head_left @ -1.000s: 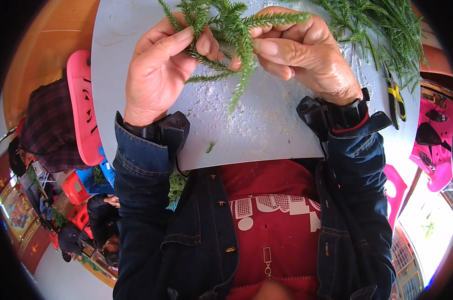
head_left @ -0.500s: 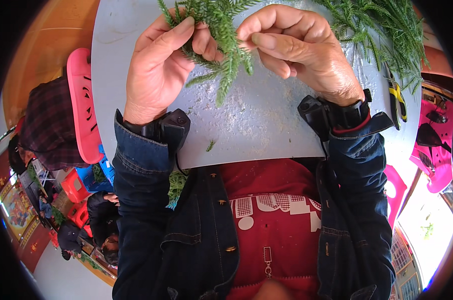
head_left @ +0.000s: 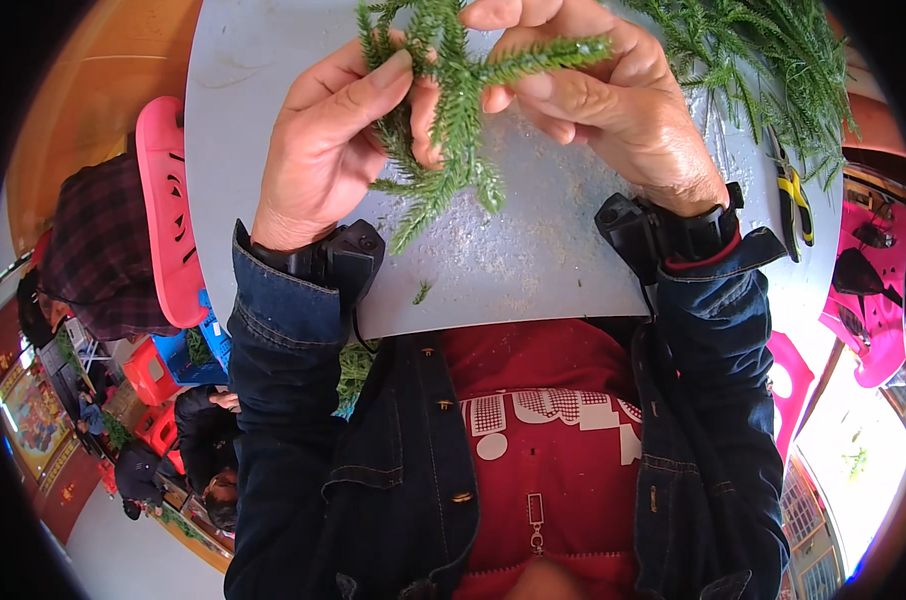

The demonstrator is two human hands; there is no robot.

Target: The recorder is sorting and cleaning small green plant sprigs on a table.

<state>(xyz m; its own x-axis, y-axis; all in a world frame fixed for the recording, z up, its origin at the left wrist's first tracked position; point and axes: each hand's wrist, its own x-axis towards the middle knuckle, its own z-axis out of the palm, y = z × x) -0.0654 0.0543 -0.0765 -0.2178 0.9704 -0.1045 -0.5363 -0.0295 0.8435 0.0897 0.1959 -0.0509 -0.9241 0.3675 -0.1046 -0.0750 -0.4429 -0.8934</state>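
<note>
Between my hands, over the table, is a bunch of green artificial-looking evergreen sprigs [head_left: 453, 110] with several needle-covered branches. My left hand [head_left: 333, 135] pinches its stem between thumb and fingers at the upper left. On the other side, my right hand [head_left: 603, 100] has its fingers bent with thumb and forefinger close together at a branch [head_left: 563, 55] that points right, its tip lying across the fingers. The upper part of the bunch runs out of the picture at the top edge.
A heap of green sprigs [head_left: 763, 70] lies at the table's far right. Pliers with yellow and black handles [head_left: 795, 200] rest near the right edge. White specks dot the grey table [head_left: 573, 270]. A pink chair [head_left: 163, 210] stands at left; people and red stools are behind.
The bunch has turned, and a branch now sticks out to the right across my right fingers. My left hand has shifted slightly right, and my right fingers have moved up and apart a little.
</note>
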